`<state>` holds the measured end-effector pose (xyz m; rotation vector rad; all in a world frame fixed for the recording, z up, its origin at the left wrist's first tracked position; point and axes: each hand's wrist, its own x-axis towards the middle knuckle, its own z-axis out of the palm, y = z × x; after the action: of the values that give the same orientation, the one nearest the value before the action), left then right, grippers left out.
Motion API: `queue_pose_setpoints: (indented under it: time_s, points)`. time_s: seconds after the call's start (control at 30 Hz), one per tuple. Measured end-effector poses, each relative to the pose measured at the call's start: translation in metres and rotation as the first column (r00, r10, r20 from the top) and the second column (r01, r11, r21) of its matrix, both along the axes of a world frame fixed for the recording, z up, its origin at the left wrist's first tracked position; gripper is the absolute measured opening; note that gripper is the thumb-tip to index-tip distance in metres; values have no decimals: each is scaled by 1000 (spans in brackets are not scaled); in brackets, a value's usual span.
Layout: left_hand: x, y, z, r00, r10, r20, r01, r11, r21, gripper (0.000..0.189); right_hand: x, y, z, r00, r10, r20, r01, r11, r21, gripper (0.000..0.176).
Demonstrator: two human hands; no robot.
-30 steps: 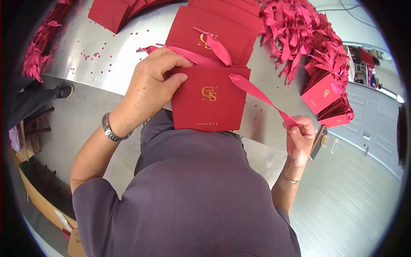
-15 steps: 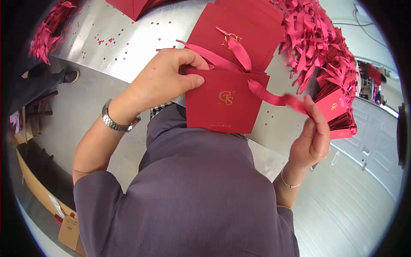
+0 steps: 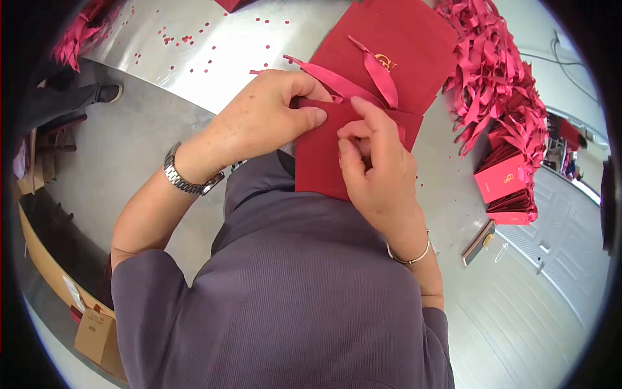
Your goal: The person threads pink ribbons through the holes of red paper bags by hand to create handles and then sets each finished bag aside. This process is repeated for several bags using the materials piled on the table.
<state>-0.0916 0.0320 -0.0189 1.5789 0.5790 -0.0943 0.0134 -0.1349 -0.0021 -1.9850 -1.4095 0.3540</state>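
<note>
A red paper gift bag (image 3: 317, 165) stands against my front, its lower edge at my shirt. My left hand (image 3: 269, 120) pinches its top left edge between thumb and fingers. My right hand (image 3: 383, 172) is in front of the bag, fingers curled in a pinch near the upper middle and covering the gold print. A bit of pink-red ribbon (image 3: 401, 133) shows beside those fingers; the rest of it is hidden. Behind the bag's top edge lie another ribbon strip (image 3: 334, 80) and a looped ribbon (image 3: 381, 76). Further red bags (image 3: 418, 39) with a gold logo lie flat behind.
A metal table (image 3: 227, 48) carries scattered red paper dots (image 3: 188, 39). Bags with a mass of ribbons (image 3: 499, 84) are heaped at the right, above stacked red bags (image 3: 502, 178). A phone-like object (image 3: 478, 243) lies at the right edge. Another person's shoe (image 3: 110, 93) is at left.
My right hand has moved left from beside the bag, where it held the ribbon stretched out, to the bag's front. My left hand keeps its grip. The view has shifted slightly.
</note>
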Motion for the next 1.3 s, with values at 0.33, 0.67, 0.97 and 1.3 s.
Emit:
queue_pose_setpoints:
  time_s: [0.33, 0.67, 0.97, 1.3]
  points:
    - [-2, 0, -4, 998, -27, 53, 16, 981, 194, 16, -4, 3, -3, 971, -156, -180, 154, 988, -22, 13]
    - [-6, -1, -13, 993, 3, 121, -22, 988, 150, 11, -9, 12, -12, 967, -174, -185, 192, 978, 82, 8]
    - [-10, -11, -19, 941, 17, 338, -140, 929, 343, 13, -5, 24, -9, 990, -134, -35, 135, 990, 46, 6]
    - [-8, -13, -16, 937, -25, 350, -157, 862, 482, 17, 5, 34, -1, 778, -304, -550, 230, 952, -200, 8]
